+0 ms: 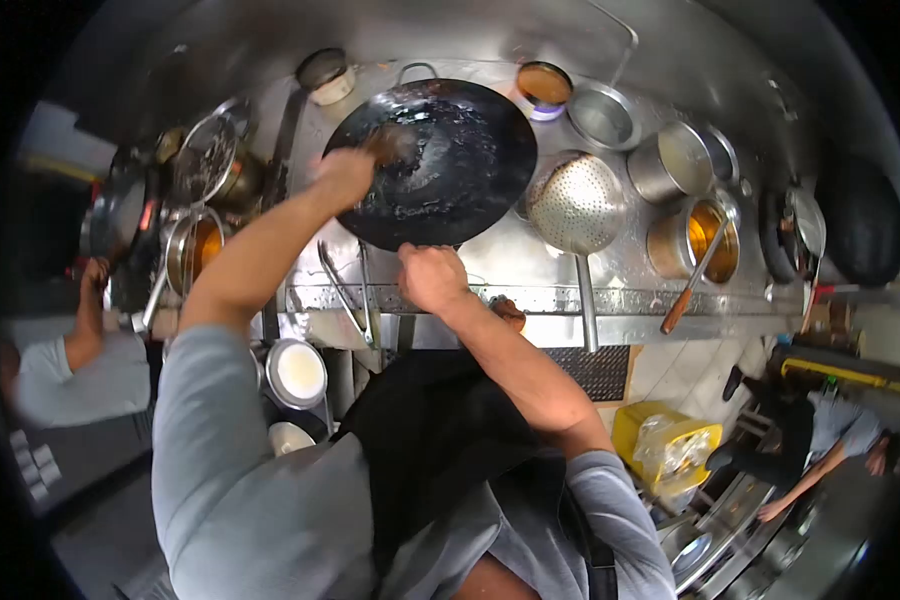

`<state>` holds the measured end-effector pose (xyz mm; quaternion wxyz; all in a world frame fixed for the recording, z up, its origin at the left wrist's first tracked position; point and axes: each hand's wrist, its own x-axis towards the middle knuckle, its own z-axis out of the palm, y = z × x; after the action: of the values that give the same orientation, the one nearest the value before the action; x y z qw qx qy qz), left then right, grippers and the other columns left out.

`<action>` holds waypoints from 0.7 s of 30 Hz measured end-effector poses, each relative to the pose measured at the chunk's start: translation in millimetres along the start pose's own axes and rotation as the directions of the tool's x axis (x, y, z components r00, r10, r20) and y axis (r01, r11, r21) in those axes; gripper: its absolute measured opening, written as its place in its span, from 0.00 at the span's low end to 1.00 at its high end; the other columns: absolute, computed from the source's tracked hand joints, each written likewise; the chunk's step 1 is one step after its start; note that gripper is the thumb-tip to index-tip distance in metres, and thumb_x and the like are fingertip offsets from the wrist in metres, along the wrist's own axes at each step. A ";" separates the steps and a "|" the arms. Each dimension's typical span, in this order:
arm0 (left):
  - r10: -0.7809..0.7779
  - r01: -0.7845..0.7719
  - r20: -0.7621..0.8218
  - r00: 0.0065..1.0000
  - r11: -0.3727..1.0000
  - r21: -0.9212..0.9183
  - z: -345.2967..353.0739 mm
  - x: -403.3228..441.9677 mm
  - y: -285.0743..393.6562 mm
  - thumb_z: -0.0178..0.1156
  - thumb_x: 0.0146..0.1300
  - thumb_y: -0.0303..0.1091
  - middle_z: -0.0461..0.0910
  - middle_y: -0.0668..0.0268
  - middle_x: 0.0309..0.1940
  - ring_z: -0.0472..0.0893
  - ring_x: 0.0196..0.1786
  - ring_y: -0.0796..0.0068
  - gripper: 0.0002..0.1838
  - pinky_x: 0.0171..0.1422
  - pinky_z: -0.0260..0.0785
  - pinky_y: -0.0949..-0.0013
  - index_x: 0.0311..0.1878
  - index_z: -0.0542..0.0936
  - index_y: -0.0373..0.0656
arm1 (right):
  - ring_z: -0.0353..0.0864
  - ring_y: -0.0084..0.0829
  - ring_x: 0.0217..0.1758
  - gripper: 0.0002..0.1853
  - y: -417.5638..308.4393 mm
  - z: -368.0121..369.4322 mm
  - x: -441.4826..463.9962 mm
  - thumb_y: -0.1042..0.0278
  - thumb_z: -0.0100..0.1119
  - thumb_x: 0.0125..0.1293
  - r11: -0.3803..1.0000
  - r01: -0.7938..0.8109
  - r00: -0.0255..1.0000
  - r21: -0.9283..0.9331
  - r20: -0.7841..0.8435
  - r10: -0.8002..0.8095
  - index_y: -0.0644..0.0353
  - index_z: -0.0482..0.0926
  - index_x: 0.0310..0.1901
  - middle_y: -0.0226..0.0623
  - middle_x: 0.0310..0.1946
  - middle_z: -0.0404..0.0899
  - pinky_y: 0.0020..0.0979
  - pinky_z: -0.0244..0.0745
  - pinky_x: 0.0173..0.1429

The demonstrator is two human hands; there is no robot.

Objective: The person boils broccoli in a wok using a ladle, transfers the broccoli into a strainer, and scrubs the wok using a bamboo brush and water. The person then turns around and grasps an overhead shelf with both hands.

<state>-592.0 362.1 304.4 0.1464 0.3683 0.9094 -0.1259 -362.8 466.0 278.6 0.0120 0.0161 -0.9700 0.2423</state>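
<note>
wok [455, 185] wet inside; left grip [345, 176] clamped on blurred tool [395, 143], right grip [433, 277] on wok

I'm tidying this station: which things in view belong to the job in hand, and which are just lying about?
In use:
- wok, right hand at its near rim
- blurred brown tool, in the left hand

Apparently not in use now:
- perforated strainer
- tongs
- wooden-handled ladle
- yellow bin
</note>
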 end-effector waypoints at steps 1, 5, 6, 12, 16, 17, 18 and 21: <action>-0.113 0.096 -0.129 0.985 0.987 -0.129 3.5 29.8 -1.2 0.57 0.66 0.34 0.86 0.51 0.45 0.87 0.47 0.50 0.17 0.50 0.80 0.50 0.57 0.79 0.45 | 0.88 0.47 0.35 0.06 -0.6 0.7 -1.6 0.68 0.59 0.56 1.000 0.019 1.000 0.005 -0.016 -0.019 0.59 0.80 0.33 0.49 0.30 0.86 0.46 0.79 0.46; -0.289 0.186 -0.125 0.949 0.834 -0.520 5.4 59.6 60.8 0.69 0.55 0.49 0.86 0.53 0.46 0.86 0.50 0.48 0.27 0.54 0.78 0.49 0.58 0.78 0.53 | 0.86 0.48 0.34 0.06 0.4 0.8 -4.2 0.68 0.62 0.55 0.998 0.062 0.994 0.020 -0.093 -0.060 0.59 0.78 0.31 0.47 0.27 0.84 0.46 0.79 0.45; -0.246 0.138 -0.126 0.961 0.822 -0.552 11.5 55.2 76.6 0.69 0.55 0.49 0.86 0.52 0.46 0.85 0.50 0.47 0.27 0.54 0.78 0.49 0.58 0.79 0.53 | 0.86 0.48 0.34 0.06 -0.2 0.1 -2.9 0.68 0.62 0.55 0.997 0.068 0.994 0.030 -0.091 -0.065 0.59 0.77 0.31 0.47 0.27 0.84 0.46 0.79 0.45; 0.209 -0.178 0.142 0.968 0.962 -0.208 -11.5 -63.6 58.5 0.66 0.59 0.43 0.86 0.50 0.47 0.86 0.49 0.50 0.20 0.54 0.79 0.50 0.53 0.83 0.46 | 0.86 0.51 0.32 0.07 -2.8 -5.3 4.8 0.69 0.60 0.57 1.000 0.026 1.000 0.012 -0.016 -0.026 0.63 0.79 0.32 0.52 0.29 0.85 0.49 0.82 0.43; -0.014 -0.007 0.209 0.978 0.995 0.098 -35.6 -84.8 -13.6 0.59 0.65 0.36 0.87 0.53 0.49 0.87 0.52 0.56 0.14 0.53 0.80 0.53 0.49 0.87 0.45 | 0.87 0.54 0.34 0.07 0.6 -7.0 11.1 0.69 0.58 0.57 0.999 -0.052 0.996 0.006 0.072 0.051 0.65 0.80 0.31 0.55 0.30 0.85 0.51 0.82 0.46; -0.076 0.055 0.185 0.980 0.992 0.117 -24.5 -51.7 -33.5 0.58 0.66 0.35 0.87 0.53 0.50 0.87 0.53 0.56 0.14 0.53 0.80 0.53 0.49 0.88 0.46 | 0.87 0.54 0.34 0.08 0.4 -6.8 11.7 0.69 0.58 0.57 0.999 -0.044 0.997 0.013 0.067 0.043 0.65 0.80 0.32 0.55 0.30 0.85 0.51 0.82 0.46; -0.171 0.169 0.094 0.981 0.985 0.023 -21.6 -24.2 -37.2 0.58 0.65 0.34 0.87 0.54 0.50 0.87 0.53 0.56 0.14 0.53 0.80 0.54 0.49 0.88 0.46 | 0.87 0.55 0.35 0.08 0.1 -4.9 11.0 0.69 0.58 0.57 0.999 -0.038 0.997 0.022 0.063 0.036 0.65 0.80 0.32 0.55 0.30 0.85 0.51 0.82 0.46; -0.219 0.199 -0.083 0.972 0.960 -0.195 6.3 42.6 -10.3 0.61 0.62 0.37 0.87 0.56 0.49 0.87 0.52 0.55 0.15 0.55 0.80 0.55 0.50 0.86 0.47 | 0.87 0.55 0.36 0.09 -5.7 -5.4 9.4 0.68 0.57 0.57 0.999 -0.043 0.997 0.017 0.060 0.042 0.64 0.81 0.34 0.55 0.30 0.85 0.51 0.82 0.47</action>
<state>-627.4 379.7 284.6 0.1184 0.2610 0.9574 -0.0360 -371.9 463.3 286.4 -0.0223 0.0029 -0.9678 0.2507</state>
